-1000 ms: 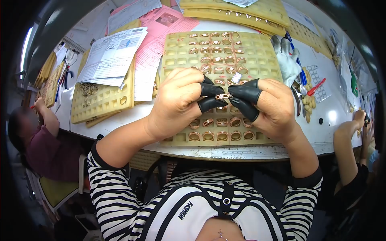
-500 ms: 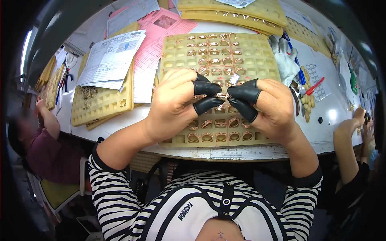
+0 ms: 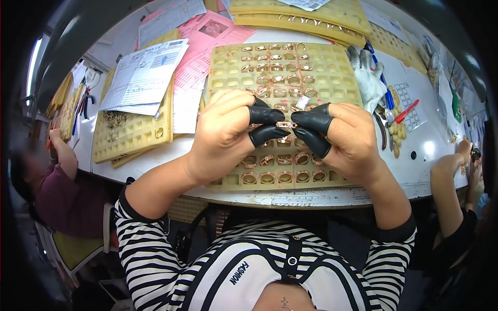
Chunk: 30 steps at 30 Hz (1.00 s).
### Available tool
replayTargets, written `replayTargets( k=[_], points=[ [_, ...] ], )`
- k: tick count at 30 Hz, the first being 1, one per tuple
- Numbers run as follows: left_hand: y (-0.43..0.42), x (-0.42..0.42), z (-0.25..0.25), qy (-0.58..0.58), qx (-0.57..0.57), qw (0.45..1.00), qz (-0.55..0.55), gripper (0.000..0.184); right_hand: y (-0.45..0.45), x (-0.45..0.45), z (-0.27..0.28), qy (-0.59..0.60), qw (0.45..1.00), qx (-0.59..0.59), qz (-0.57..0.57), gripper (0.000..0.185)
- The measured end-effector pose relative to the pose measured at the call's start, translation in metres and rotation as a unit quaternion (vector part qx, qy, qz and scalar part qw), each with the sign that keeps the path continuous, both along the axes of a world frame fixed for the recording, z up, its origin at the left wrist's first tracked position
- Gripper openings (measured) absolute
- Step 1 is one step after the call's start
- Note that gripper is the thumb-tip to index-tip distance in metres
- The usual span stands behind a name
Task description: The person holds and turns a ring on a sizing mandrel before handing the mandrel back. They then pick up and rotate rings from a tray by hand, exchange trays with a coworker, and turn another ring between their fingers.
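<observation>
Two pinch grips share one ring (image 3: 286, 125) in my head view. From the left, I register printed paper sheets (image 3: 145, 70), then the left hand (image 3: 224, 129), its thumb and finger closed on the ring's near side. The ring, a narrow, rose-gold-toned band, is held above a pale, pocketed tray (image 3: 342, 93). Its position has barely changed across the last second; handling continues. The right hand (image 3: 353, 132) pinches the opposite side. Smooth black covers (image 3: 266, 135) sheathe the gripping digits. Rightward lies a limp, grey-white glove (image 3: 369, 80).
</observation>
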<state>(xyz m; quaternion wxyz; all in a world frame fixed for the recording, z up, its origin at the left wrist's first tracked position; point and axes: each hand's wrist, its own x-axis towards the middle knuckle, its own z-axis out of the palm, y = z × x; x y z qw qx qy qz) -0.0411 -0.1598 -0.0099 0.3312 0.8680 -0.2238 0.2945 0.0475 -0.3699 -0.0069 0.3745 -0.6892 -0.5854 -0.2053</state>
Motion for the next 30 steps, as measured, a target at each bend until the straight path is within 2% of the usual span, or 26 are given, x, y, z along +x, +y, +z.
replayTargets(
  k=[20,26,30],
  points=[
    [0.0013,-0.0005,-0.0043,0.014,0.027,0.999,-0.010,0.023,0.0003,-0.0018,0.0008,0.008,1.000,0.018,0.009,0.023],
    [0.0017,-0.0004,-0.0038,0.013,0.023,1.000,-0.013,0.023,0.0001,-0.0003,-0.0008,0.004,1.000,0.019,0.005,0.017],
    [0.0019,-0.0015,-0.0009,0.014,0.026,1.000,-0.010,0.025,0.0003,-0.0007,0.0007,0.013,1.000,0.021,0.004,0.026]
  ],
)
